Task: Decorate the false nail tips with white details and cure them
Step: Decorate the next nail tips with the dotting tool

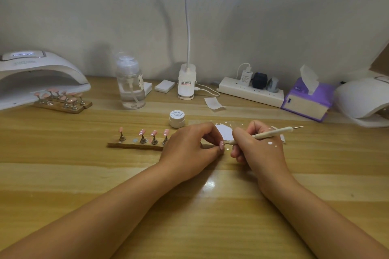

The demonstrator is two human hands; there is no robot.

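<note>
"Painted" on jar lid (177, 114) (cursive)

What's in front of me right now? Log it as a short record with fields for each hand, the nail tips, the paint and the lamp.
Left hand: pinches one pink nail tip
Right hand: holds dotting tool, its end at that nail; white paint spots on the hand's back
Wooden holder: four pink tips upright, one spot empty
White gel jar: lid on, behind the hands
Curing lamp: far left, another set of pink tips at its opening
</note>
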